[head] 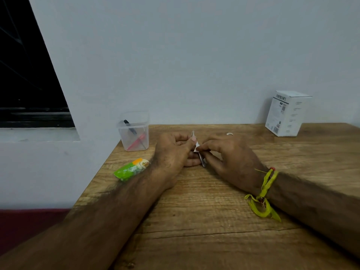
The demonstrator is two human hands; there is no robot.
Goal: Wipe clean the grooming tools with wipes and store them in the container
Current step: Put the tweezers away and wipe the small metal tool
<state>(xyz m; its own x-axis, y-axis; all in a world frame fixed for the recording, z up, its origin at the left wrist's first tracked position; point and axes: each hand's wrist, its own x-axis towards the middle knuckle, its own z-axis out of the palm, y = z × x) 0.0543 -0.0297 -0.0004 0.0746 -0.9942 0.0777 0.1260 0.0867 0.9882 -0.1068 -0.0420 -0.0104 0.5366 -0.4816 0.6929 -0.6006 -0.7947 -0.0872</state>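
Currently mid-wipe on one tool. Left hand [173,151] grips a thin silver metal grooming tool [202,162], fingers curled round it and thumb [191,142] pressed along the shaft. One tip sticks up past the thumb, the other end pokes out below, between the two hands. Can't tell exactly what kind of tool it is, too small.

Right hand [228,154] pinches a small white folded wipe [196,148] against the shaft, just beside the left thumb. Fingertips are closed on the wipe and the remaining fingers are loosely curled under.

Progress, judging from the layout:
- Clear plastic square container [134,131] sits beyond the left fingers, near the table's back-left corner. Already holds a black-handled tool [129,126] and a red one [137,142], leaning inside. I'd read those as done.
- Silver tool not yet stored, so wipe it and drop it in.
- Small pale ring-like item [229,134] lies on the wooden table [214,221] just past the right fingers. Can't tell whether it's a tool to clean.
- Green-and-orange wipes packet [131,169] lies beside the left wrist, partly behind the forearm.

Roughly two-thirds through, probably last or second-to-last item. White cardboard box [288,114] stands well apart, far right, and looks uninvolved.
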